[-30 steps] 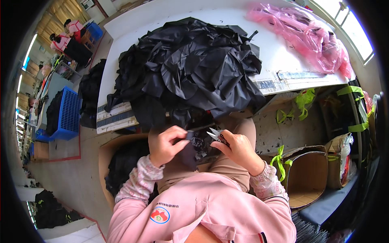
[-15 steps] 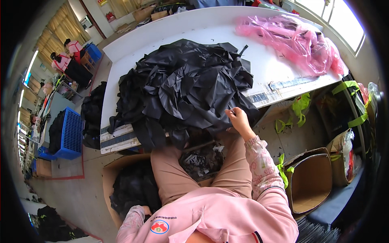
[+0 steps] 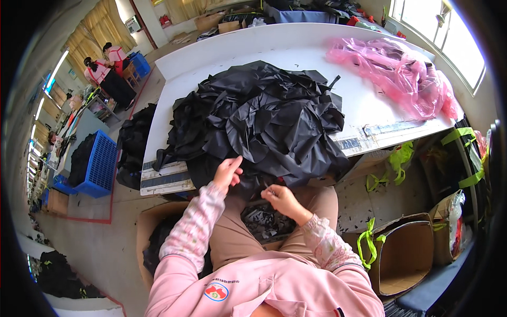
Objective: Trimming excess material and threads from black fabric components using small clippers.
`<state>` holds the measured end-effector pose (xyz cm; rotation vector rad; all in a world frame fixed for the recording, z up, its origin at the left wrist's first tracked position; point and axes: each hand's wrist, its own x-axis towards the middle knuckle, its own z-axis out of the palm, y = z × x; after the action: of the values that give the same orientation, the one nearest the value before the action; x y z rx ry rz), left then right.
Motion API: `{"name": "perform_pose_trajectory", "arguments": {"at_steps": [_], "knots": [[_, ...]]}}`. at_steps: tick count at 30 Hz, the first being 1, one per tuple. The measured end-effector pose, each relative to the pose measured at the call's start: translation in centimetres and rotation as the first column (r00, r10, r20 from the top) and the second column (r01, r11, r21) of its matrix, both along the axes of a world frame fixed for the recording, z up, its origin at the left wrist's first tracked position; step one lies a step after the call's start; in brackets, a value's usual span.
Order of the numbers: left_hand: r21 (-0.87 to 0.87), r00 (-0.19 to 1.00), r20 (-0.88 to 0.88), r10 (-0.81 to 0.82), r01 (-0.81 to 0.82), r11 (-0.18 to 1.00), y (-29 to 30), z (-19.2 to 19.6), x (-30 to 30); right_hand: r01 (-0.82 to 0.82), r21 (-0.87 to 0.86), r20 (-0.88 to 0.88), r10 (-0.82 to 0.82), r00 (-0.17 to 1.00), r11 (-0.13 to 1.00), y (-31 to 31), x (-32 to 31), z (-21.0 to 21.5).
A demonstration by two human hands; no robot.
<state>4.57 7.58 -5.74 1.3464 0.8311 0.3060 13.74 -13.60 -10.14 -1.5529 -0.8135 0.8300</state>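
Note:
A large heap of black fabric pieces (image 3: 264, 111) lies crumpled on the white table, and some of it hangs over the front edge. My left hand (image 3: 227, 174) is at the front of the heap, its fingers curled on a black fabric piece and its thumb side uppermost. Lower and to the right, above my lap, my right hand (image 3: 285, 202) is closed with fingertips together. Something small and thin seems to be in it, but I cannot make it out. Black fabric hangs between the two hands.
A pink plastic bag (image 3: 396, 74) lies on the white table (image 3: 211, 50) at the back right. Between my legs is a container of dark scraps (image 3: 266, 222). A cardboard box (image 3: 145, 227) with black fabric stands left, an open carton (image 3: 404, 253) right, a blue crate (image 3: 100, 164) far left.
My left hand has come up from the cardboard box at lower left to the front of the heap. My right hand has moved down and left, away from the heap's right front.

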Motion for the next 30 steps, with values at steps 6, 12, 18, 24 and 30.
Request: {"name": "perform_pose_trajectory", "arguments": {"at_steps": [6, 12, 18, 24, 30], "knots": [[-0.027, 0.927, 0.373, 0.019, -0.01, 1.0, -1.9, 1.8, 3.6, -0.004, -0.114, -0.142, -0.013, 0.99, 0.993, -5.6, 0.3, 0.8], [-0.379, 0.626, 0.776, 0.08, 0.36, 0.853, -6.6, 5.9, -4.9, 0.212, -0.012, -0.381, -0.2, 0.903, 0.977, -6.7, 1.0, 2.7], [-0.476, 0.692, 0.713, 0.112, 0.361, 0.802, -7.1, 2.7, -11.3, 0.128, 0.183, -0.568, -0.002, 0.823, 0.975, -3.6, -1.0, 4.1], [-0.401, 0.801, 0.59, -0.102, 0.4, 0.824, -11.6, 4.0, -12.5, 0.007, 0.342, -0.725, 0.259, 0.638, 0.94, -2.5, -4.1, 5.7], [0.196, 0.723, 0.204, -0.66, 0.63, 0.752, -11.8, -1.4, -12.6, -0.29, 0.304, -0.438, 0.403, 0.803, 0.908, -5.5, -4.4, 10.0]]}}
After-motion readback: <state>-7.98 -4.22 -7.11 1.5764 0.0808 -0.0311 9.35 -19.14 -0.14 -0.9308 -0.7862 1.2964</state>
